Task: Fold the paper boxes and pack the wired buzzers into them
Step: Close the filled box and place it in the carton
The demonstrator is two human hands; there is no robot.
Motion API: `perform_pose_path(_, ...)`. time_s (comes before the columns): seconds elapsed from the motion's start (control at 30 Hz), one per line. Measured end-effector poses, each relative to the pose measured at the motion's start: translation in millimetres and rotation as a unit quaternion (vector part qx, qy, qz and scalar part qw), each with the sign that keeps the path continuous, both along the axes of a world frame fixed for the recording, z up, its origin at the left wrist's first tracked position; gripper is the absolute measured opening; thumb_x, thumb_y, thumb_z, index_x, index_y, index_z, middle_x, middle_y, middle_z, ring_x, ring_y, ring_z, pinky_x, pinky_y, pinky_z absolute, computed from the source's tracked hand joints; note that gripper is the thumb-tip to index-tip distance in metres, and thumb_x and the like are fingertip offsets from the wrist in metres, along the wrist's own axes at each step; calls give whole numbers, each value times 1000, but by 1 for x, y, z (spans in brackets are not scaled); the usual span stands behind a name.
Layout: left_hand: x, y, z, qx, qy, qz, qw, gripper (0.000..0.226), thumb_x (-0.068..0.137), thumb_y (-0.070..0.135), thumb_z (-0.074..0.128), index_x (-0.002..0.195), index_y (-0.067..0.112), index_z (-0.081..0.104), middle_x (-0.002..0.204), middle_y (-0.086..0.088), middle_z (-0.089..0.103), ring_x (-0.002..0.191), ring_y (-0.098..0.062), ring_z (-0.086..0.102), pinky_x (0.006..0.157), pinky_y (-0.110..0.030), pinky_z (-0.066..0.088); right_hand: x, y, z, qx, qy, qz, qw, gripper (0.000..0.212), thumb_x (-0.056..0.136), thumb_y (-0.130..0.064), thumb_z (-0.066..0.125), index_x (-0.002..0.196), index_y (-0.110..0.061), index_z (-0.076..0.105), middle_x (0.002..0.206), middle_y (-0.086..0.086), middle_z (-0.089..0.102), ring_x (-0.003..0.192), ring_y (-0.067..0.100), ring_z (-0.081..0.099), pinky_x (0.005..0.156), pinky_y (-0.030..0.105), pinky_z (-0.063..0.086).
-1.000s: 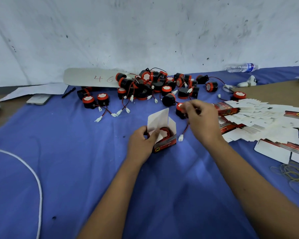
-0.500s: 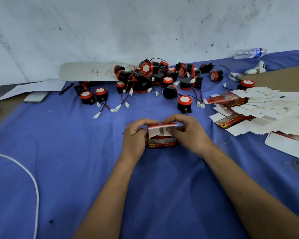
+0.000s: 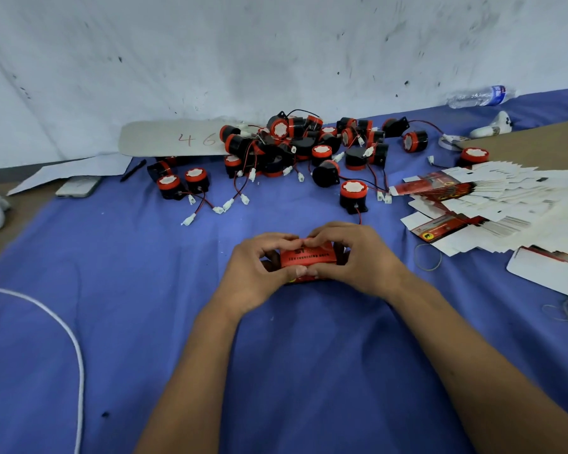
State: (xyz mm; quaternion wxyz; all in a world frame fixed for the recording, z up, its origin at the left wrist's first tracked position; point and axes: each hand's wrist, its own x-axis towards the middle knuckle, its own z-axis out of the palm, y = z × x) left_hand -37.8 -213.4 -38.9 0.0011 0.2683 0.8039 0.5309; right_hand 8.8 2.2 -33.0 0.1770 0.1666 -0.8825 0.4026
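Since a moment ago you have folded the white lid flap down, so the red paper box (image 3: 308,255) now shows a closed printed top, held low over the blue cloth (image 3: 145,290) between your left hand (image 3: 259,273) and right hand (image 3: 358,257), both curled round its ends with thumbs at the front edge. One box looks nearly sealed, yet the pile of wired buzzers (image 3: 309,149) and the fan of flat box blanks (image 3: 492,201) remain, so most of the packing is probably ahead of you.

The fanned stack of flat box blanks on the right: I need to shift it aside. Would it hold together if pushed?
Probably not. The flat box blanks lie loose and overlapping, so they would likely slide and spread. They look like thin card, likely light and bendy.
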Motion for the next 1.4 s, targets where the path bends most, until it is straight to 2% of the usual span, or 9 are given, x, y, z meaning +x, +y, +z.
perform_pose_path(0.17,1,2,-2,3,31,12,999,35,75,17,91,105,30,78,119,14,71,112,0,66,92,-23,54,-2,0,-2,0,14,6,1000,37,77,-20,88,110,-10,78,113,1,73,103,10,67,90,21,53)
perform_pose_path(0.33,2,-2,-3,-5,-2,-2,1000,49,70,19,95,113,28,74,117,11,72,91,-17,69,89,-32,58,-3,6,-4,108,36,-42,993,46,78,-44,84,120,-28,75,133,-10,63,121,13,50,105,28,41)
perform_pose_path(0.43,2,-2,-2,-39,10,0,999,60,68,13,96,119,30,71,108,10,72,82,-18,66,87,-38,59,-5,5,-6,78,28,-30,996,44,81,-39,82,122,-27,74,134,-9,65,125,12,50,108,32,42)
perform_pose_path(0.67,2,0,-1,-54,53,-1,997,65,68,7,92,119,37,66,110,17,68,74,-14,62,82,-45,59,-9,-1,-7,73,79,-39,993,33,90,-32,73,119,-16,75,122,0,73,106,21,67,89,43,55)
perform_pose_path(0.8,1,0,-3,-62,69,5,996,61,69,14,92,119,34,66,113,18,67,80,-10,62,82,-41,58,-7,1,-8,70,32,-21,997,53,78,-46,82,125,-22,73,132,-2,67,118,16,62,98,40,52)
perform_pose_path(0.93,1,0,-2,-66,75,4,995,61,69,15,91,120,37,64,110,23,66,81,-6,62,81,-35,59,-7,-1,-8,88,57,-39,994,45,84,-36,80,125,-20,73,130,1,69,114,20,64,95,42,53)
perform_pose_path(1.03,1,1,-1,-79,87,-4,993,64,70,12,90,122,37,61,107,24,65,86,1,60,82,-26,54,-6,-3,-7,43,76,-48,995,34,89,-26,77,121,-16,74,124,2,72,112,19,66,95,42,53)
perform_pose_path(1.17,0,2,-2,-90,108,-8,990,62,70,10,88,124,29,62,112,21,63,90,4,58,81,-22,49,-2,-5,-9,-24,14,-33,999,39,85,-18,82,123,-21,74,129,-4,67,125,9,57,106,37,47)
perform_pose_path(1.4,0,3,-5,-35,106,25,993,51,76,27,87,123,26,68,115,17,68,86,-7,64,78,-23,54,-5,-8,-11,-79,-37,-37,996,35,87,-16,78,120,-28,75,128,-9,63,125,7,55,105,36,48)
